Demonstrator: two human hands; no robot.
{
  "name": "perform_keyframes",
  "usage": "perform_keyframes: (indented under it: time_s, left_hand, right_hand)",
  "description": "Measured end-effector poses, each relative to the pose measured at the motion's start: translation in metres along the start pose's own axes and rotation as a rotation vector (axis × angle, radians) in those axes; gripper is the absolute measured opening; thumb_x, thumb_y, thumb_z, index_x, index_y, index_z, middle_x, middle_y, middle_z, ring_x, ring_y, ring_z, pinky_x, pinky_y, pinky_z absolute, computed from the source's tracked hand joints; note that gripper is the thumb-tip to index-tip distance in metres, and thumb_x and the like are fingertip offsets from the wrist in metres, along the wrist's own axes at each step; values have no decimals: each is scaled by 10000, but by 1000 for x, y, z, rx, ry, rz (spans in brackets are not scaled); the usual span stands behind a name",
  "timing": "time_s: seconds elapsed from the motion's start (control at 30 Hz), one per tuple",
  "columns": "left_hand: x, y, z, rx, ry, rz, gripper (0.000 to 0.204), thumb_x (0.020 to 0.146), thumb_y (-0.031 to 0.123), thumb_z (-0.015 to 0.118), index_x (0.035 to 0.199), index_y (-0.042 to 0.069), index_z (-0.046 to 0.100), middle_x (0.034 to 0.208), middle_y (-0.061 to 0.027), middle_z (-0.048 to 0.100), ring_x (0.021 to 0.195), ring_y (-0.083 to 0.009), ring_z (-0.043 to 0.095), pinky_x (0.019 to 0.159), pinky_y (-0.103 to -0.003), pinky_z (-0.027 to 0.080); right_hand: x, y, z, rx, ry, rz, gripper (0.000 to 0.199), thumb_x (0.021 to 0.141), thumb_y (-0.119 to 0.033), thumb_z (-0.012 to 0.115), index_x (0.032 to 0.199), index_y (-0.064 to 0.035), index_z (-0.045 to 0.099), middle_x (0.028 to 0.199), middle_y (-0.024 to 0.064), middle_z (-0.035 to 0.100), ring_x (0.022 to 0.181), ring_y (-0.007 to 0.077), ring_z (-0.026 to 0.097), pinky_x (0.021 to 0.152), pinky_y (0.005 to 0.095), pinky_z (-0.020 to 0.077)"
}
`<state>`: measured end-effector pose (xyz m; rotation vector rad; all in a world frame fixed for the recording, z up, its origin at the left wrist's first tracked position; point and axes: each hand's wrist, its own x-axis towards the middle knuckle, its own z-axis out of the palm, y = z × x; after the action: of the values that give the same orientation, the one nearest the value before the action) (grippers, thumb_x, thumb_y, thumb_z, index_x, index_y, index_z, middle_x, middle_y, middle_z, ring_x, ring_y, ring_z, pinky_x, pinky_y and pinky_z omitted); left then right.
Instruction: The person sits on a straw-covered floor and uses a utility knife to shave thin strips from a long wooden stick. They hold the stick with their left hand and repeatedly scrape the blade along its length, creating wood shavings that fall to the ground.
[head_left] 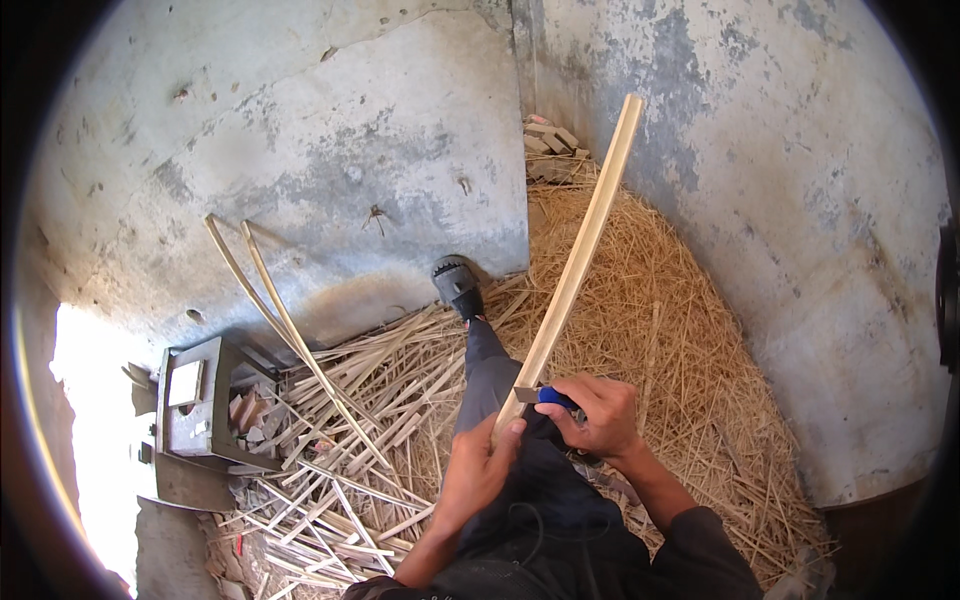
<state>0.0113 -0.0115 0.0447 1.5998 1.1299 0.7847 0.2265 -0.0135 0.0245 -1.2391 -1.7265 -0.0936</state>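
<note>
Shaving step in hand: left hand [478, 462] clenched around the bamboo strip [580, 250], right hand [598, 415] grasping a blue-handled knife [545, 395] against it; next stroke likely requires steady blade angle.

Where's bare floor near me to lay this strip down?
Little bare floor shows. Shavings fill the right corner to the wall; cut strips crowd the left beside the grey block. The left hand and right hand hold the bamboo strip over the lap.
</note>
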Motion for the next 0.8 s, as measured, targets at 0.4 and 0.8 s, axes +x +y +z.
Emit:
perform_keyframes:
  time_s: [0.4,0.8]
  left_hand:
    - [-7,-2,-9,80,11,-37,428,1135,321,616,910,-37,681,635,-83,612,580,-146,590,568,-359,472]
    - [-47,-59,-19,53,-59,-173,484,1144,383,597,877,-14,669,666,-19,613,618,-94,579,580,-300,470]
  right_hand:
    - [5,5,5,-19,-2,19,297,939,-366,832,981,-76,779,811,75,742,646,265,717,568,371,549]
    - [56,109,-7,-76,30,237,443,1046,-478,706,1022,-44,792,804,118,748,658,257,716,601,364,535]
